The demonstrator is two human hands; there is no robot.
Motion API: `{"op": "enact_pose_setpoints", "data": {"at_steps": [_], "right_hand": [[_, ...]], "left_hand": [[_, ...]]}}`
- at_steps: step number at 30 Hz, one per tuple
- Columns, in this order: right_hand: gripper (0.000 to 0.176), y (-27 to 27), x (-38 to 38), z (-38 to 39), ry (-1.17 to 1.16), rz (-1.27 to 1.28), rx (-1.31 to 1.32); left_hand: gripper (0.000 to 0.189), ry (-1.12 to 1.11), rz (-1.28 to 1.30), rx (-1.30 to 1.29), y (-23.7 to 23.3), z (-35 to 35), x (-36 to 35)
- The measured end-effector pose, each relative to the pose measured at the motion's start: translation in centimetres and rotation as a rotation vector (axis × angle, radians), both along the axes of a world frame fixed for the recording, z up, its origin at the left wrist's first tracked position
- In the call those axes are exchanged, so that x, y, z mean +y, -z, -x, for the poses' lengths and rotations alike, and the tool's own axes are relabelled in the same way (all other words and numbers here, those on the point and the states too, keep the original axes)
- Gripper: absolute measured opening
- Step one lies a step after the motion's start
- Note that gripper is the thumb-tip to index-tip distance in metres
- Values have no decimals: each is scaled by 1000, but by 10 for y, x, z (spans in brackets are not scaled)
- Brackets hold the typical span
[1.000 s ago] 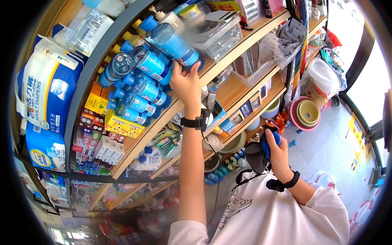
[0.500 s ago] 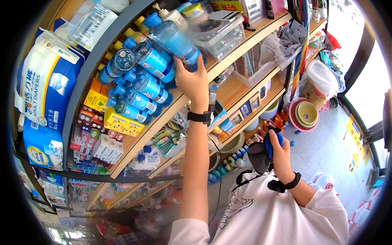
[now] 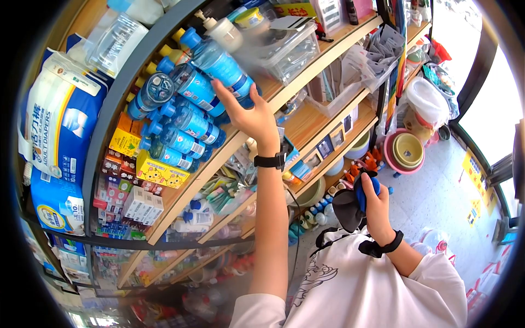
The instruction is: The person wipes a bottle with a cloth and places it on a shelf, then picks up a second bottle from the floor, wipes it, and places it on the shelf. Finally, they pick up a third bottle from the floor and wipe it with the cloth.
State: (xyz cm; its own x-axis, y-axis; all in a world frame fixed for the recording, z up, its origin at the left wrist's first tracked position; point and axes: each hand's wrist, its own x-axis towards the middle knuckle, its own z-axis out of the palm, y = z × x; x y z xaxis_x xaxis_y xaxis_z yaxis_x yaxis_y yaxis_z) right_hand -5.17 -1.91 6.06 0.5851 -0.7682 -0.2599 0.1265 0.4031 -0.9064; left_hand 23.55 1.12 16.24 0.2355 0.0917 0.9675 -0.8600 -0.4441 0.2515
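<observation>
My left hand [image 3: 252, 121] has its fingers spread at the base of a blue-labelled water bottle [image 3: 221, 64], which lies tilted among others on the top shelf. The fingertips overlap the bottle's lower end on both sides. Right beside it are more blue bottles of the same kind [image 3: 198, 94], set close together. Down in front of my white shirt, my right hand [image 3: 377, 210] is closed around a dark object with a blue part [image 3: 350, 206], whose kind I cannot tell.
Yellow cartons [image 3: 162, 170] and small boxes stand left of the bottles. A clear plastic bin [image 3: 290, 57] and a pump bottle [image 3: 223, 31] sit on the right. Diaper packs [image 3: 71, 120] fill the far left. Nested basins [image 3: 404, 150] rest near the floor, and a thin cable hangs beside my left arm.
My left hand has loosened at the bottle's base and drawn back slightly, its fingers wider apart. The bottle sits closer against its neighbours. My right hand has stayed still.
</observation>
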Motion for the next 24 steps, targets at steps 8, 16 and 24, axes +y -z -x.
{"op": "enact_pose_setpoints", "data": {"at_steps": [8, 16, 24], "right_hand": [[34, 1, -3, 0, -3, -13, 1], [34, 7, -3, 2, -16, -48, -2], [32, 15, 3, -3, -46, -49, 14]], "left_hand": [[75, 36, -15, 61, 3, -5, 0], [89, 7, -45, 108, 1, -6, 3], [89, -267, -217, 169, -21, 0, 7]]}}
